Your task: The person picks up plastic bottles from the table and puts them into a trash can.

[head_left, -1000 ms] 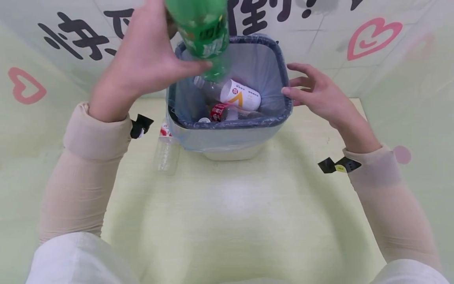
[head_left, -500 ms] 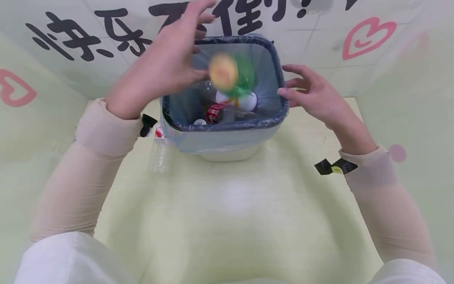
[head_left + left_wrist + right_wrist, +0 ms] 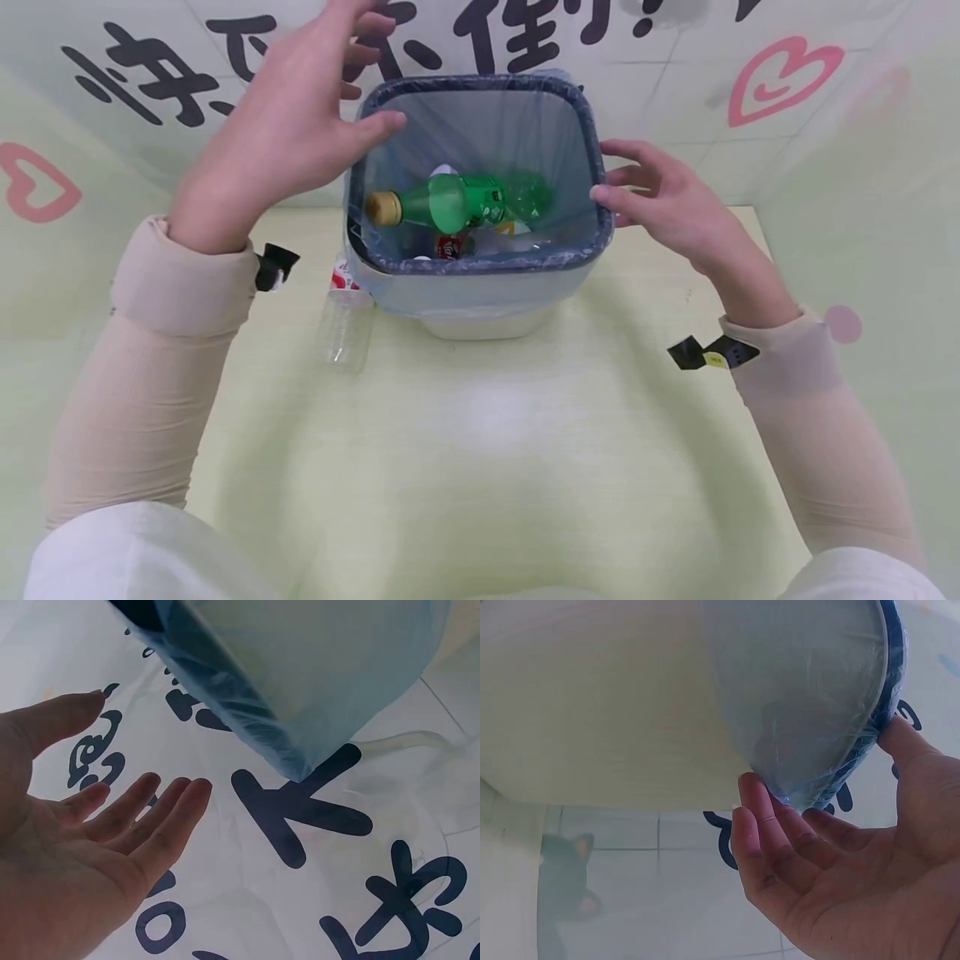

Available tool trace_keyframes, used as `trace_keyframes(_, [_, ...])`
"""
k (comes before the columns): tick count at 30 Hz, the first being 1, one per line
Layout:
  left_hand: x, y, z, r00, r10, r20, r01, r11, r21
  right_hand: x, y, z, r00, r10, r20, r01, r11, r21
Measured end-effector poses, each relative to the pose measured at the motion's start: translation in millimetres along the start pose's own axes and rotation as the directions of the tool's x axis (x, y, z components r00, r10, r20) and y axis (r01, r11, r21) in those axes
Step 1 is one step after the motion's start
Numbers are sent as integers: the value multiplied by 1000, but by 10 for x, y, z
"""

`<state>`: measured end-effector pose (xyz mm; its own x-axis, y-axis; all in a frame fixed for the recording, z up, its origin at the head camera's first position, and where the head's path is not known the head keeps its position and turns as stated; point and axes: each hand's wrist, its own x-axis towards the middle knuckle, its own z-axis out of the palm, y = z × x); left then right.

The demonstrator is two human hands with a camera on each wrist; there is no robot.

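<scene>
A green plastic bottle (image 3: 480, 200) with a gold cap lies on its side inside the lined trash bin (image 3: 480, 265), on top of other bottles. Over the bin's left rim, my left hand (image 3: 288, 125) holds nothing; its fingers are spread, and the left wrist view shows the bare palm (image 3: 82, 847). At the bin's right side, my right hand (image 3: 675, 200) touches the bag-covered rim with the thumb. Its relaxed fingers rest against the outside of the bin, as the right wrist view shows near the bag's edge (image 3: 810, 712).
A clear empty bottle (image 3: 347, 321) with a red and white label stands or lies left of the bin; I cannot tell which. A red-labelled bottle (image 3: 450, 247) shows under the green one. Behind rises a white wall (image 3: 682, 100) with black lettering and pink hearts.
My left hand let go of the green bottle, which dropped into the bin and now lies sideways there. The hand then drew back to the left. My right hand stayed at the rim.
</scene>
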<state>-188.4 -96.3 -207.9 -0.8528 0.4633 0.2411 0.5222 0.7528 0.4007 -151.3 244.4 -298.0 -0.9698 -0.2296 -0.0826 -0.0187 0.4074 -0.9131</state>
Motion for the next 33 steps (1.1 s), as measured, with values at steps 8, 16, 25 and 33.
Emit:
trace_keyframes(8, [-41, -16, -46, 1000, 17, 4, -17, 1000, 17, -8, -8, -1, 1000, 21, 3, -21, 999, -47])
trace_keyframes(16, [-125, -99, -60, 1000, -8, 19, 8, 1000, 9, -8, -6, -2, 1000, 25, 6, -24, 998, -50])
trace_keyframes(25, [-248, -231, -62, 998, -58, 22, 59, 998, -16, -14, -4, -4, 1000, 14, 12, -13, 999, -53])
trace_keyframes(33, [-339, -389, -69, 997, -75, 7, 75, 996, -42, -5, 14, 1, 1000, -10, 22, 10, 1000, -26])
